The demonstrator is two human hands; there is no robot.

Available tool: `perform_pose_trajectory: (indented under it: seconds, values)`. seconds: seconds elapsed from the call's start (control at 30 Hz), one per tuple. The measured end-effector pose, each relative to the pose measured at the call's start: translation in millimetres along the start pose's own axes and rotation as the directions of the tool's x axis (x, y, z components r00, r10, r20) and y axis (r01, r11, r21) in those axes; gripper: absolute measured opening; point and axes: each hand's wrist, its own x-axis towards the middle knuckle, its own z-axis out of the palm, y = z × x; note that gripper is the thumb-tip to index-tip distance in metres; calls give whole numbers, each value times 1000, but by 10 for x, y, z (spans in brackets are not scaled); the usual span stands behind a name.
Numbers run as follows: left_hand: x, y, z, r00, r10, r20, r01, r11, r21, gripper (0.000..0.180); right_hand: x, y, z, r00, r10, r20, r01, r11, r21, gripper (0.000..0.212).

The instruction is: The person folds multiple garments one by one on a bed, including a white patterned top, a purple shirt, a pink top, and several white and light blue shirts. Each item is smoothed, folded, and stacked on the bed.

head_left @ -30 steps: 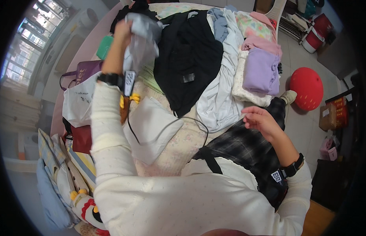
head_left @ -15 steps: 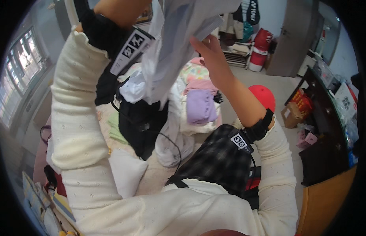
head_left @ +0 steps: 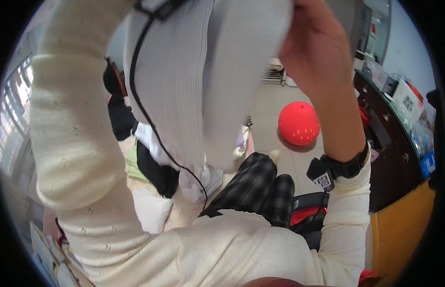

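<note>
One grey cloth (head_left: 184, 81) is seen at top middle, long side up and down — just left of the right hand (head_left: 320, 52), the nearest hand seen, upper right; whether it is gripped cannot be told; the left hand is cut off above.

The top edge cuts off your left hand and crops the cloth (head_left: 232, 71). Your right hand (head_left: 320, 50) is blurred, its fingertips out of sight; the cloth hides some clothes (head_left: 158, 171).

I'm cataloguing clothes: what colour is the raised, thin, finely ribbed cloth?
The finely ribbed cloth looks pale grey; the head view shows it best.
</note>
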Motion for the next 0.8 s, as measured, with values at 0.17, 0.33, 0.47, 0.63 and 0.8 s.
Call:
perform_pose_trajectory:
  seconds: [0.17,0.33,0.47,0.63,0.8]
  values:
    - [-36,72,901,784,295,547,-132,939,-318,43,-517,-672,-81,933,-240,-269,94,882,-461,33]
    - [-679,267,1460,843,-120,524,363,846,-390,46,-834,-665,-510,858,-97,-504,-239,793,-560,28]
    - [-1071,291,1927,931,-76,358,98,994,-42,44,-924,-538,-814,855,7,-519,-338,766,-547,27]
    - [-832,-40,1924,970,-69,233,95,990,-103,30,-1073,-361,-1048,863,-491,-119,-254,-218,-942,52]
    - [-619,-244,1661,974,114,194,-98,991,-89,35,-907,-535,-1544,828,-520,210,-90,-493,-865,50]
